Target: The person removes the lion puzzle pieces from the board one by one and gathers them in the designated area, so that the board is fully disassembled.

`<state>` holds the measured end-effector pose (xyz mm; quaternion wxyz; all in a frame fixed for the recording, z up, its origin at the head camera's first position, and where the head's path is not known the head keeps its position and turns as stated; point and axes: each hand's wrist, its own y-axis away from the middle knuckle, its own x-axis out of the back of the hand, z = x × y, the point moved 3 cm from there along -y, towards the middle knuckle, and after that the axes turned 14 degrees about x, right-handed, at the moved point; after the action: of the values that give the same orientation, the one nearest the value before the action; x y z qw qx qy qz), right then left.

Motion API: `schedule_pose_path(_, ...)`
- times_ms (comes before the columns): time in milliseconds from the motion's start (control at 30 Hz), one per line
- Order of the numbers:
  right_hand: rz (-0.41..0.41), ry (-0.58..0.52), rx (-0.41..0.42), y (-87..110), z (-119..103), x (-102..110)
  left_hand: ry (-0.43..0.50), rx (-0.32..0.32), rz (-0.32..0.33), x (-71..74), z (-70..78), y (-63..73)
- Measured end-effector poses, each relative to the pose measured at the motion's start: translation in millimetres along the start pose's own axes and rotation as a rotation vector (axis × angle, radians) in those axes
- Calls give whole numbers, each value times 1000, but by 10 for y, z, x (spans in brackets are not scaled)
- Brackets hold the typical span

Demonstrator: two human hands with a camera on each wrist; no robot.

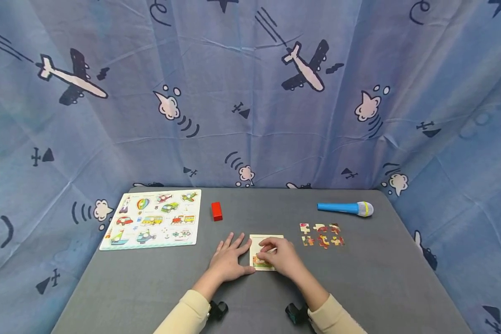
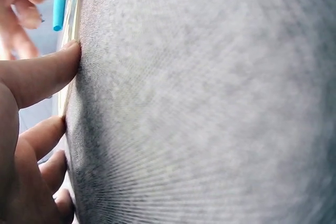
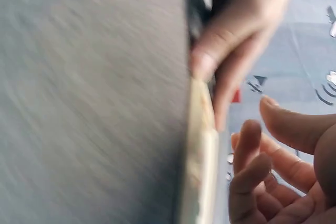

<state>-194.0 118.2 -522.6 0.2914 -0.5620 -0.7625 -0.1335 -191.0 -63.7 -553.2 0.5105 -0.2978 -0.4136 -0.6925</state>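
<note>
A small cream-bordered jigsaw tray [image 1: 254, 239] lies on the grey table, with coloured puzzle pieces [image 1: 260, 264] along its lower part. My left hand [image 1: 229, 262] is spread flat at the tray's left side, thumb and fingertips touching its edge in the left wrist view. Over the tray is my right hand [image 1: 285, 257], fingers bent. In the right wrist view its thumb [image 3: 286, 124] stands apart from the index finger, and I see nothing between them. The right hand covers part of the tray. Several loose jigsaw pieces [image 1: 323, 240] lie in two rows to the right.
A vehicle picture board [image 1: 156, 220] lies at the back left, beside a red block [image 1: 216, 211]. A blue toy microphone [image 1: 344, 208] rests at the back right. Behind the table hangs a blue curtain [image 1: 250, 93] with printed planes.
</note>
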Motion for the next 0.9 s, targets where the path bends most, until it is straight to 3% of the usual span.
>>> schedule_pose_path(200, -16, 168, 38, 19, 59, -186, -4, -9, 10, 5, 5, 7)
schedule_pose_path(433, -46, 220, 41, 8, 41, -238, -18, -7, 11, -3, -10, 0)
schedule_pose_path(600, -26, 178, 45, 18, 64, -241, 5, 1, -1, 2, 16, 35)
schedule_pose_path(767, 41, 28, 62, 7, 55, -157, 3, 1, 3, 4, 2, 21)
schedule_pose_path(900, 77, -63, 25, 5, 44, 3, -6, 5, 0, 0, -9, 0)
